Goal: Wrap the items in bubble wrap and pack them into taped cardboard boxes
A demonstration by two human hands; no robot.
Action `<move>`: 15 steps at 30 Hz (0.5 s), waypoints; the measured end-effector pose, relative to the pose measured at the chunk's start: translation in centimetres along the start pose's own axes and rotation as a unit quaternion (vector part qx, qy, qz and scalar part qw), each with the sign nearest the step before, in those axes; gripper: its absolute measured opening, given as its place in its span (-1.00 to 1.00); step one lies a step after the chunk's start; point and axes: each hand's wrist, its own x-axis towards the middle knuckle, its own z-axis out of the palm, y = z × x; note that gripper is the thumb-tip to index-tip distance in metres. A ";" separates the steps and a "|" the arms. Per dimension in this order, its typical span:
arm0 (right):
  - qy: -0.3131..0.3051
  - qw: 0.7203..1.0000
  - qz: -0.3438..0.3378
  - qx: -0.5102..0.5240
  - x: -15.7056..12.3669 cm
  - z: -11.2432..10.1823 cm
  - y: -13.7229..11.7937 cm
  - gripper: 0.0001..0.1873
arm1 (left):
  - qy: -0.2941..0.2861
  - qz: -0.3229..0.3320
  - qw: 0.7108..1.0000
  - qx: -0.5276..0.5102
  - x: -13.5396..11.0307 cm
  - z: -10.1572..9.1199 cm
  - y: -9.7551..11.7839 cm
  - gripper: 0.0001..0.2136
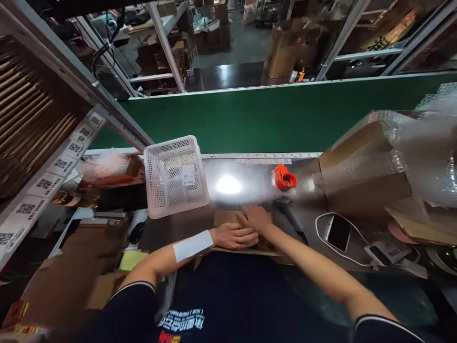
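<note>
A small brown cardboard box [224, 218] lies on the shiny work table [228, 183] right in front of me. My left hand [235, 236] rests flat on top of the box, fingers stretched toward the right. My right hand [257, 218] lies flat on the box just behind it, fingers pointing left and overlapping the left hand's fingertips. A white band wraps my left forearm. An orange tape dispenser [284, 176] stands on the table beyond my right hand.
A white perforated plastic basket [175, 175] sits at the left of the table. At the right are a phone [337, 232] with a white cable, a large carton [364, 166] and bubble wrap [424, 152]. Behind runs a green conveyor belt [271, 116]. Labelled shelves [53, 162] stand left.
</note>
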 end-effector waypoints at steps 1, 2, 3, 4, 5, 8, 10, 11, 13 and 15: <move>0.012 1.000 0.000 -0.018 -0.3 0.3 -0.2 -0.75 | 0.044 -0.045 0.998 0.007 -0.2 -0.6 0.0 -0.56; 0.024 0.999 0.000 -0.034 -0.4 0.6 -0.4 -0.75 | 0.086 -0.101 0.991 0.015 -0.4 -1.2 -0.2 -0.58; 0.031 0.999 0.002 -0.043 -0.3 0.7 -0.6 -0.74 | 0.116 -0.161 0.980 0.022 -0.4 -1.9 -0.5 -0.60; 0.034 0.999 0.007 -0.037 -0.1 0.7 -0.7 -0.73 | 0.124 -0.218 0.968 0.025 -0.3 -2.5 -0.9 -0.62; 0.034 0.999 0.017 -0.018 0.1 0.5 -0.6 -0.72 | 0.115 -0.262 0.958 0.024 -0.2 -3.0 -1.2 -0.59; 0.041 0.996 0.026 0.071 -0.7 -0.9 0.1 -0.70 | 0.060 -0.325 0.944 0.014 0.0 -3.8 -2.2 -0.45; 0.055 0.988 -0.014 0.145 -3.2 -2.0 1.0 -0.55 | 0.052 -0.339 0.939 0.002 0.0 -3.6 -2.6 -0.43; 0.058 0.983 -0.042 0.170 -5.0 -2.5 1.6 -0.41 | 0.054 -0.342 0.938 -0.005 0.0 -3.5 -2.7 -0.43; 0.051 0.978 -0.074 0.189 -9.0 -2.9 2.8 0.01 | 0.054 -0.345 0.937 -0.017 0.0 -3.2 -2.9 -0.43; 0.049 0.982 -0.045 0.177 -12.3 -2.1 4.0 0.31 | 0.050 -0.344 0.937 -0.028 0.0 -3.0 -3.0 -0.41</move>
